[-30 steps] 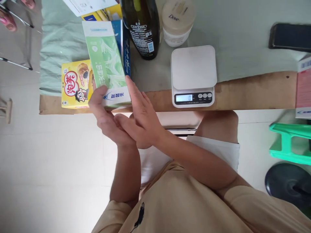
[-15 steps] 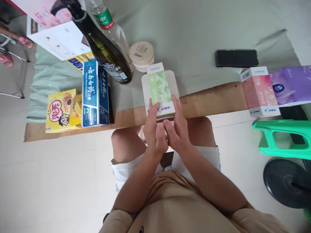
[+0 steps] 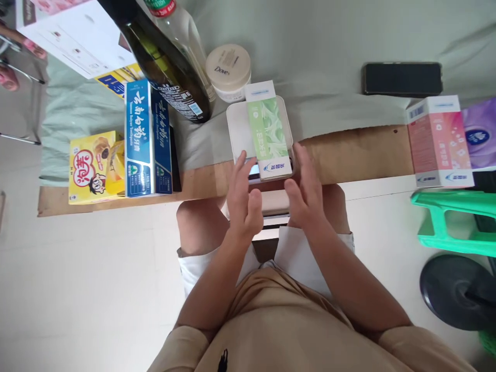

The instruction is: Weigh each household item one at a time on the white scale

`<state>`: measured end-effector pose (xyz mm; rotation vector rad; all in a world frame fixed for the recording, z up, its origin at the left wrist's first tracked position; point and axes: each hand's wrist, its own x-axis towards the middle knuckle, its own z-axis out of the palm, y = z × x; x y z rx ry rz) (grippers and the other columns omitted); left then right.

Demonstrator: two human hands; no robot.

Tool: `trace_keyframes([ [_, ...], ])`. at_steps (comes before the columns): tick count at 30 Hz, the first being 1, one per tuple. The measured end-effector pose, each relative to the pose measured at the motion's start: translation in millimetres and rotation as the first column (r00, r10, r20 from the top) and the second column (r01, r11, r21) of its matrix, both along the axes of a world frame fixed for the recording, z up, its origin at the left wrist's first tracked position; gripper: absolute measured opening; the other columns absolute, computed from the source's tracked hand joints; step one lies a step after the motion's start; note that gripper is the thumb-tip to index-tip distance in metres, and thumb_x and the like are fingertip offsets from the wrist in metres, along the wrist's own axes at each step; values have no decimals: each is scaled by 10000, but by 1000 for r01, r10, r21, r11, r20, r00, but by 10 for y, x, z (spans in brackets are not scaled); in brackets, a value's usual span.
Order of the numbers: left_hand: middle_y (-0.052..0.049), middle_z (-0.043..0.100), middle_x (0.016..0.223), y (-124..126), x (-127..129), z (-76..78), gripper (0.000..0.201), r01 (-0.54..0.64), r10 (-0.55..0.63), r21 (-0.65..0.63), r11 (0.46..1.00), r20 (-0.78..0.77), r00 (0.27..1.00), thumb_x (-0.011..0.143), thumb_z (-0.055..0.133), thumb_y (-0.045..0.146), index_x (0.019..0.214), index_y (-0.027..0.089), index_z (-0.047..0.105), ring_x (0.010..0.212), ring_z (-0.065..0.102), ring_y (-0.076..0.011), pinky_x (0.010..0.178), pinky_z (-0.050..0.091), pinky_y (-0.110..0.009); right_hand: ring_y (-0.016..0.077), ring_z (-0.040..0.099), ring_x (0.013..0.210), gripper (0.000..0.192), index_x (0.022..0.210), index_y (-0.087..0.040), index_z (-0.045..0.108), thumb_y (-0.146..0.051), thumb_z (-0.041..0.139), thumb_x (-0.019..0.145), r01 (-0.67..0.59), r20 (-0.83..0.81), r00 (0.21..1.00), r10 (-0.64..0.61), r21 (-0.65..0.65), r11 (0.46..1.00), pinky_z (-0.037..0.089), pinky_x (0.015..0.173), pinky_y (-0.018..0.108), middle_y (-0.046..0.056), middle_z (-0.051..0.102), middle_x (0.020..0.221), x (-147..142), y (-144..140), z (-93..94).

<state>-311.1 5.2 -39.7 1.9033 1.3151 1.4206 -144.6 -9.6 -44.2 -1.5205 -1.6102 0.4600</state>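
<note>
A green and white box lies flat on the white kitchen scale at the table's front edge, its near end over part of the display. My left hand hovers just below the scale's left front corner, fingers spread, holding nothing. My right hand is to the right of the box's near end, fingers apart, also holding nothing. Neither hand visibly touches the box.
Left of the scale stand a blue toothpaste box, a yellow snack box, a dark bottle and a clear bottle. A Dove jar sits behind. A black phone, pink box, purple pack and green stool are at right.
Both hands carried the green box from the left pile onto the scale, then let go of it. They now sit apart at either side of its near end.
</note>
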Motion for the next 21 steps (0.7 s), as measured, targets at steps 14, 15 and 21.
trace_keyframes([
  [14,-158,488,1759,243,-389,148,955,-6,-142,-449,893,-294,945,1051,191,855,1716,217,443,1707,354,-418,1405,285,-662,309,369,1724,763,1707,-298,427,-625,74,1115,-7,245,966,81,-290,957,221,1426,718,70,458,1785,177,416,144],
  [15,-161,478,1764,234,-383,158,970,-14,-145,-456,890,-311,939,1047,177,860,1721,212,435,1708,348,-427,1399,289,-672,307,382,1718,768,1714,-299,413,-619,56,1114,-3,253,964,81,-295,955,218,1426,719,73,475,1773,158,394,139],
  [21,-159,446,1784,102,-413,179,892,-7,-163,-443,896,-343,925,1091,179,788,1730,208,405,1698,384,-386,1404,300,-621,285,450,1683,783,1720,-296,397,-633,41,1109,-21,245,965,89,-267,964,195,1439,693,93,524,1737,171,219,143],
])
